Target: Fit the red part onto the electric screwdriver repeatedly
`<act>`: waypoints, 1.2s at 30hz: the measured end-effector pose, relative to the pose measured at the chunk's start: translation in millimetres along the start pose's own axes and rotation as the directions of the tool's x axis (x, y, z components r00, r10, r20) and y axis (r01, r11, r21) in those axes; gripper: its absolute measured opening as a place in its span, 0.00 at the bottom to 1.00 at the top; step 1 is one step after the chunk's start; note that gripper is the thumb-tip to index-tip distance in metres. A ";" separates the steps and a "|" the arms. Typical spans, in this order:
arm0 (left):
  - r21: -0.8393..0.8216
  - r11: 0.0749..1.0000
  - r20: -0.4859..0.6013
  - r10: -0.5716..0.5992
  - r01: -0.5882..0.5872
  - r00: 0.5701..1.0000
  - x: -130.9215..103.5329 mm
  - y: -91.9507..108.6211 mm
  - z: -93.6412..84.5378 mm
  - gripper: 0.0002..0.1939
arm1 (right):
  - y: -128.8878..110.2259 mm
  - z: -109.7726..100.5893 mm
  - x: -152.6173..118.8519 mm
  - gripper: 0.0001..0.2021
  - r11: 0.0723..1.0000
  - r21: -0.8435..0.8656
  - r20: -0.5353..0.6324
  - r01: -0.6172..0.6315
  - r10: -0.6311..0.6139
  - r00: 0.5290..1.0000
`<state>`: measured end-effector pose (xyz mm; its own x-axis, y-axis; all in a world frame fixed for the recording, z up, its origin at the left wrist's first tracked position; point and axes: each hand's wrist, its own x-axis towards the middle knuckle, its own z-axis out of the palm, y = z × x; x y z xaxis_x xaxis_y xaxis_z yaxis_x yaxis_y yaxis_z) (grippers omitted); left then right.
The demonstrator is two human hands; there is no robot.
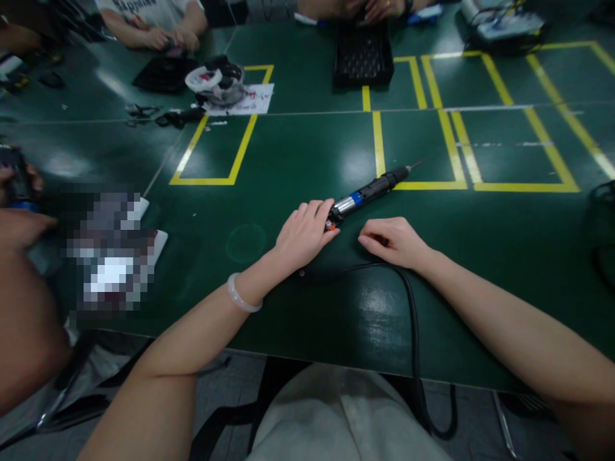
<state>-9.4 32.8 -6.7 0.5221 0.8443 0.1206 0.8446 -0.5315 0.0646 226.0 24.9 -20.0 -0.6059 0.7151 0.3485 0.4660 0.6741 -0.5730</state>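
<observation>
The driver [369,193] slants across the green bench [307,150], its rear end under the left grip [303,232] and its body reaching away from the hand, forward and to the right. That hand is palm down, pinching the rear end between the thumb on the near side and the fingers over the far side; the silver and blue bands sit just ahead of the fingertips, uncovered. The nose and thin bit [419,163] lie well beyond the grip, over the near left corner of a box of yellow tape [432,186]. The right grip [394,242] is loosely curled beside the driver, on its near side and apart from it, with a hollow between thumb and fingers and nothing seen inside; whether the fingertips meet, I cannot tell. A black cord [412,307] passes just below the right hand, bends, and drops over the near edge. A pale bangle [243,294] circles the left wrist.
</observation>
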 end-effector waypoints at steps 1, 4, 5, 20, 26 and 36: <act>-0.004 1.000 0.002 -0.028 0.028 1.000 1.6 -7.4 -0.9 0.29 | 0.7 0.0 0.3 0.13 1.000 0.004 0.006 -0.013 0.013 1.000; -0.009 0.992 0.014 -0.127 0.127 0.992 5.6 -34.6 -3.1 0.29 | 3.2 0.1 0.9 0.14 0.999 -0.001 0.018 -0.037 0.037 0.999; -0.001 0.987 0.016 -0.161 0.161 0.987 6.5 -45.0 -3.6 0.29 | 3.9 0.2 1.1 0.14 0.999 -0.006 0.024 -0.042 0.042 0.999; 0.111 0.770 -0.042 -0.628 0.628 0.777 -10.3 -212.3 -12.3 0.32 | 5.7 1.8 1.8 0.14 0.997 -0.016 0.053 -0.075 0.075 0.996; 0.090 0.692 -0.079 -0.712 0.716 0.698 -13.4 -254.3 -9.5 0.40 | 6.2 1.7 2.3 0.13 0.997 -0.013 0.064 -0.082 0.083 0.995; 0.141 0.672 -0.136 -0.714 0.727 0.686 -14.9 -257.4 -7.4 0.36 | 7.1 1.6 4.2 0.13 0.994 0.003 0.092 -0.107 0.106 0.990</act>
<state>-235.4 156.4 -17.8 -0.2611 0.9499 0.1718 0.9638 0.2665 -0.0082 225.7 32.3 -23.7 -0.6097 0.7625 0.2164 0.5259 0.5934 -0.6094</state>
